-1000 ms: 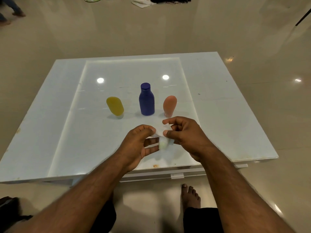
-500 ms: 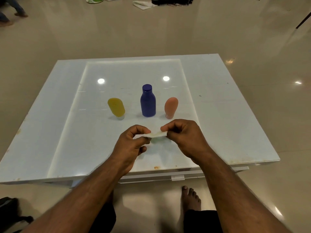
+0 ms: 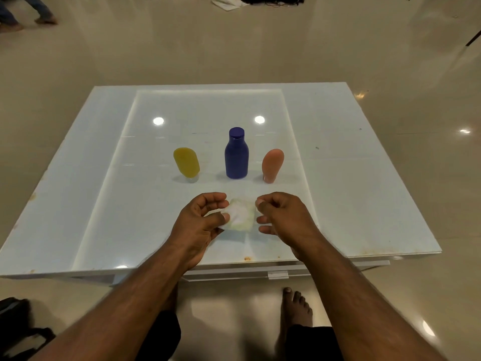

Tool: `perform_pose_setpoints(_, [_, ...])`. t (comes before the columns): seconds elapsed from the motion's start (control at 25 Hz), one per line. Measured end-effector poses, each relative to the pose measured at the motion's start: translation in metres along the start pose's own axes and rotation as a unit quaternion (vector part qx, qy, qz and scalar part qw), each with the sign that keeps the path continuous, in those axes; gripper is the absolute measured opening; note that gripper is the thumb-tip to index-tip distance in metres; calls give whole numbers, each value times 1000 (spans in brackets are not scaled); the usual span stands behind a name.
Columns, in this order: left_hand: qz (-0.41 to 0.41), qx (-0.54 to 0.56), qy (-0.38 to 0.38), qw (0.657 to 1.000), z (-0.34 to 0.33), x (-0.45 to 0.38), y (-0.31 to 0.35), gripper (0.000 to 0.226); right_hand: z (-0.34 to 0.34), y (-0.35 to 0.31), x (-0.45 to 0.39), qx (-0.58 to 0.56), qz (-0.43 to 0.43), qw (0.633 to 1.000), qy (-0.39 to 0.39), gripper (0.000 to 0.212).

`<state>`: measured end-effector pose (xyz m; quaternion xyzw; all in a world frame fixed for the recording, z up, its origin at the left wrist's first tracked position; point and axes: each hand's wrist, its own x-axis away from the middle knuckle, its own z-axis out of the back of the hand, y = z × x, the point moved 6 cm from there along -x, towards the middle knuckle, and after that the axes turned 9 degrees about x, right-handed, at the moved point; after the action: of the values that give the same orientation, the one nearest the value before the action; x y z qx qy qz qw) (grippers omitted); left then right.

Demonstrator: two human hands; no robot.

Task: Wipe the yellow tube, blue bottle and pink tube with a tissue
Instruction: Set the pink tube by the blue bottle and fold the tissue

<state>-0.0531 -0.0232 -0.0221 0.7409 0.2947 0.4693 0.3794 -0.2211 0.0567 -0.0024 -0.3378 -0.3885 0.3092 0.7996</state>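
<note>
Tissue [image 3: 240, 214], lower centre of frame, is pinched at its left edge by left hand [image 3: 199, 224]; right hand [image 3: 282, 217] is loosely curled beside it, holding nothing. Judged limp, light; best bunched. Yellow tube [image 3: 186, 162], bottle [image 3: 236, 155], pink tube [image 3: 272, 164] stand on bench [image 3: 351, 199] behind.

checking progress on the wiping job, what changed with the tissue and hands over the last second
The tissue has been opened out from a crumpled wad into a flat square between the hands. The left hand still pinches its left edge; the right hand seems to have let go, fingers just off the right edge. The yellow tube, blue bottle and pink tube stayed upright, untouched.
</note>
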Motion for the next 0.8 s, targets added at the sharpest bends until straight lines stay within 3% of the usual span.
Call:
perform_pose_setpoints(0.08, [-8,-9,-10,1000,-3,2,0,37,-4,2,0,-32,-25,999,-12,26])
perform_pose_setpoints(0.2, [-2,0,-12,1000,-6,3,-1,35,-2,-1,0,-38,-8,999,30,26])
perform_pose_setpoints(0.36, [89,135,-21,987,-4,5,-13,28,1,-2,-1,-13,31,998,44,16])
perform_pose_setpoints(0.6, [144,139,-8,980,2,4,-19,31,4,-11,3,33,91,992,75,9])
perform_pose_setpoints(0.68, [146,189,13,971,7,3,-16,30,7,-18,6,11,115,992,51,9])
perform_pose_setpoints(0.8, [151,264,28,952,13,1,-14,35,3,-31,16,-29,165,985,-49,8])
